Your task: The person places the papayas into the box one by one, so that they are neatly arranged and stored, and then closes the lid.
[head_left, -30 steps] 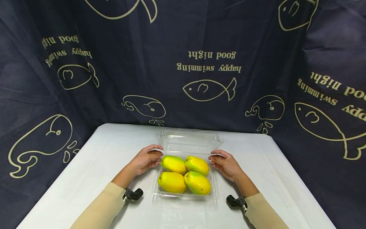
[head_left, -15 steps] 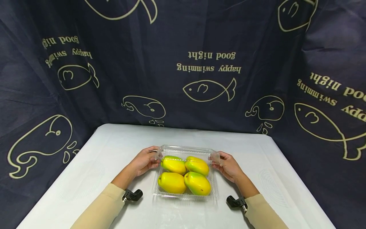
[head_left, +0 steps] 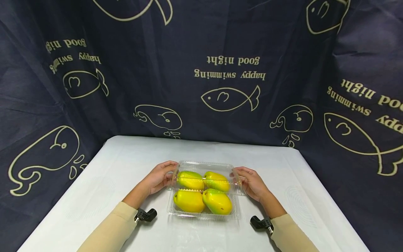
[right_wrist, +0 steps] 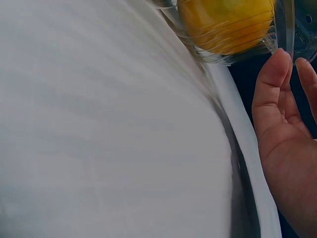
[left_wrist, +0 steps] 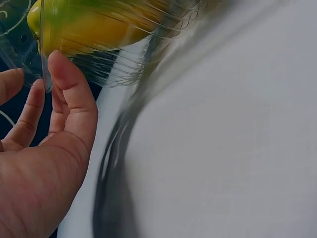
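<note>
A clear plastic clamshell container [head_left: 235, 209] sits on the white table, holding several yellow-green mangoes [head_left: 189, 201]. Its hinged lid [head_left: 206, 166] is folded partway forward over the two back mangoes, while the front ones lie uncovered. At the back left corner, my left hand [head_left: 157, 177] pinches the rim; in the left wrist view its fingertips [left_wrist: 61, 67] stand on both sides of the clear edge. My right hand [head_left: 253, 183] pinches the rim at the back right corner likewise, with fingertips [right_wrist: 276, 67] against it in the right wrist view. The lid partly overlaps both hands' fingertips.
White cloth covers the table [head_left: 104, 182]. Behind and beside it hangs a dark blue curtain [head_left: 189, 52] with fish drawings and lettering. Each wrist wears a black camera mount [head_left: 146, 214].
The lid has swung forward from standing open behind the container to lying tilted over the back mangoes. Both hands stay almost in place at the rim, and the mangoes have not moved.
</note>
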